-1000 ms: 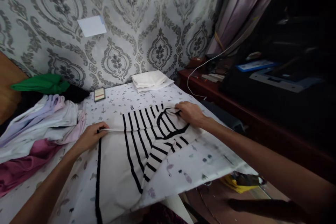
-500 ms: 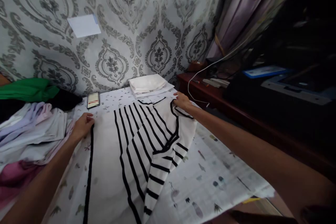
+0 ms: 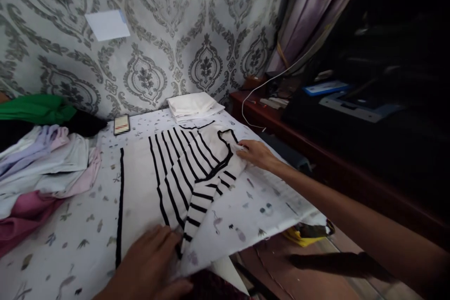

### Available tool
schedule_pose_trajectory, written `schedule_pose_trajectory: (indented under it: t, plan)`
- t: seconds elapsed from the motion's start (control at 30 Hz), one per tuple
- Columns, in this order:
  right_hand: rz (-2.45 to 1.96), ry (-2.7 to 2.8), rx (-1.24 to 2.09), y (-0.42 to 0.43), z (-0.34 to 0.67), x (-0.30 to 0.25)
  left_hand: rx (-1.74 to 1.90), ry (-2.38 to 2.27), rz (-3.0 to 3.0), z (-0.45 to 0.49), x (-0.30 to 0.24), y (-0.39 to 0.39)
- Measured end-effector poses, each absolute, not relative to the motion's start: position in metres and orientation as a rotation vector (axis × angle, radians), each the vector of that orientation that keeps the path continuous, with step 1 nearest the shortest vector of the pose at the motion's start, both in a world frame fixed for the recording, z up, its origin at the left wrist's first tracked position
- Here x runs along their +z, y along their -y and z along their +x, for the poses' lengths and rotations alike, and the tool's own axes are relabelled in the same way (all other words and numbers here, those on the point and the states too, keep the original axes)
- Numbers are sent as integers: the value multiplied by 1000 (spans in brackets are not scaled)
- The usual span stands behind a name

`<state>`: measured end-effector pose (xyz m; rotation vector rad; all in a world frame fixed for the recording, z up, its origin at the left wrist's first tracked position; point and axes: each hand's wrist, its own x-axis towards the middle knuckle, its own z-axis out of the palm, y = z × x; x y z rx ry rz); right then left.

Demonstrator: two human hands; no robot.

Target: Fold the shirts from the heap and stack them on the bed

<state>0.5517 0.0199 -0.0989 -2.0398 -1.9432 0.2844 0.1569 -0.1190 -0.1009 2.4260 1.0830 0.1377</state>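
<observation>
A white garment with black stripes and black edging, a striped sweater (image 3: 140, 183), lies folded over on the patterned sheet. Its striped sleeve (image 3: 198, 208) slants across the near right side. At the far right part of the sweater, my right hand (image 3: 258, 153) pinches a bit of white fabric. My left hand (image 3: 149, 262) is over the sweater's near end, slightly blurred, thumb apart from the fingers. Whether its fingertips touch the cloth is hard to see.
Piled clothes (image 3: 45, 164) lie on the left. A phone (image 3: 121, 124) and folded white cloth (image 3: 193, 105) are near the wall. A dark red table (image 3: 270, 119) with a white cable (image 3: 246, 98) stands on the right. The sheet's front edge (image 3: 242, 246) drops toward the floor.
My left hand has left the sweater's far left corner and moved to its near end. My right hand has shifted slightly toward me along the garment's right side. The view has tilted down.
</observation>
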Motion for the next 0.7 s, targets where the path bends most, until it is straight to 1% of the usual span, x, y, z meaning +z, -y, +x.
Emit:
schedule_pose_trajectory:
  t: [0.07,0.13,0.27,0.4,0.57,0.63,0.7]
  plan:
    - [-1993,1917,283,-9,558,-92,77,-1115,2467,167,-106,128]
    - [-1949,1845,247,3,569,-86,52,-1129,2447,170,-100,129]
    - [-1852,1693,223,32,590,-83,38,-1049,2285,161,-62,129]
    - [-1679,1675,320,62,602,-90,-63,-964,2160,157,-35,136]
    - [-1602,1881,463,93,619,-99,-281,-946,2059,165,-33,137]
    - [-1597,1976,558,97,625,-96,-316,-926,2004,162,-32,124]
    - [-1606,1961,593,90,626,-89,-261,-913,1949,153,-31,98]
